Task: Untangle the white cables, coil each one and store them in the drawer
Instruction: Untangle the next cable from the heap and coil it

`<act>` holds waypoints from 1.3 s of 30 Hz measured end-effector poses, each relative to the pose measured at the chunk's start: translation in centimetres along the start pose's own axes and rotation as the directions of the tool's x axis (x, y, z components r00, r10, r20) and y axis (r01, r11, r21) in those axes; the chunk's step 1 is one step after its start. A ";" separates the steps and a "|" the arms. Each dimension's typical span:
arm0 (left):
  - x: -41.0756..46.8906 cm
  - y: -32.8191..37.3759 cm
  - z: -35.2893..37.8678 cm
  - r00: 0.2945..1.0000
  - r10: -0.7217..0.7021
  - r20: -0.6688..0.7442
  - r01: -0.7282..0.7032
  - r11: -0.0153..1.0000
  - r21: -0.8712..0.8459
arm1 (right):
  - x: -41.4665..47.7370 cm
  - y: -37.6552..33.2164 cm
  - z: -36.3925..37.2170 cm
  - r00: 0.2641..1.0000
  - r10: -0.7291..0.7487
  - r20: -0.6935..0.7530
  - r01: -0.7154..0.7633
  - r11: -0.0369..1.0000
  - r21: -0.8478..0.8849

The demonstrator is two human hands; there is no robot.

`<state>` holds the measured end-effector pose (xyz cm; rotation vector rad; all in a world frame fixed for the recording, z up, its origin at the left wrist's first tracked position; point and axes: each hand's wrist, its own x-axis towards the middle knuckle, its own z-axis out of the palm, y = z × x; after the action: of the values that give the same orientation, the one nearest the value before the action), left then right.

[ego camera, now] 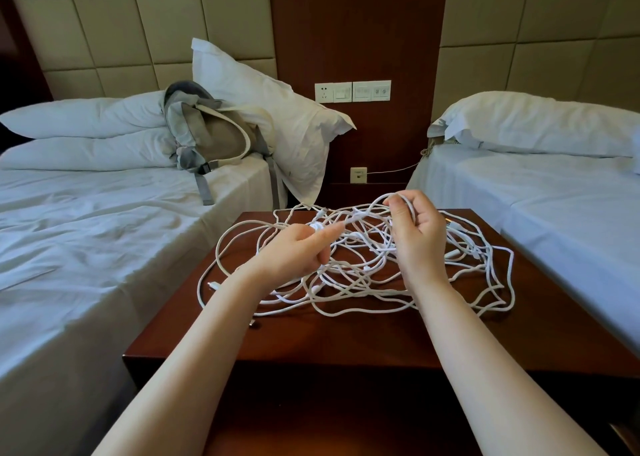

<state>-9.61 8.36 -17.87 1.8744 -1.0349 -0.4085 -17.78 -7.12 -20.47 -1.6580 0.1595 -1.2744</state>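
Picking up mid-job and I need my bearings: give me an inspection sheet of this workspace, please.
Surface: dark wooden nightstand, glossy.
Job's things: white cables in one loose tangle on the nightstand, none coiled; drawer not seen open.
Clutter: backpack on the left bed, against a pillow.
Grippers: left hand pinches part of the tangle; right hand holds up a loop.
Cables: thin wire from a low wall socket toward the right bed.
Surroundings: padded wall panels, switch panel above the nightstand.
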 end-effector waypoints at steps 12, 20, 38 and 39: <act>0.2 0.5 -0.6 0.870 0.330 0.367 0.012 0.729 -0.684 | -0.1 -0.4 0.1 0.991 0.127 -0.034 -0.125 0.991 0.054; 0.3 0.9 -0.9 0.760 0.544 0.356 0.079 0.466 -0.881 | -0.3 0.3 0.0 0.979 -0.205 0.014 0.197 0.918 -0.344; 0.2 0.9 -0.2 0.966 0.150 0.213 0.073 0.627 -0.776 | 1.3 -3.6 0.3 0.865 -0.390 0.316 0.497 0.754 -0.429; 0.2 0.8 -0.2 0.965 0.139 0.222 0.084 0.639 -0.764 | 1.4 -3.8 0.2 0.862 -0.398 0.315 0.502 0.761 -0.412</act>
<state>-9.79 8.16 -17.09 1.0271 -0.8489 -0.9422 -18.63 -6.00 -16.71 -2.3618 -0.0724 -1.4825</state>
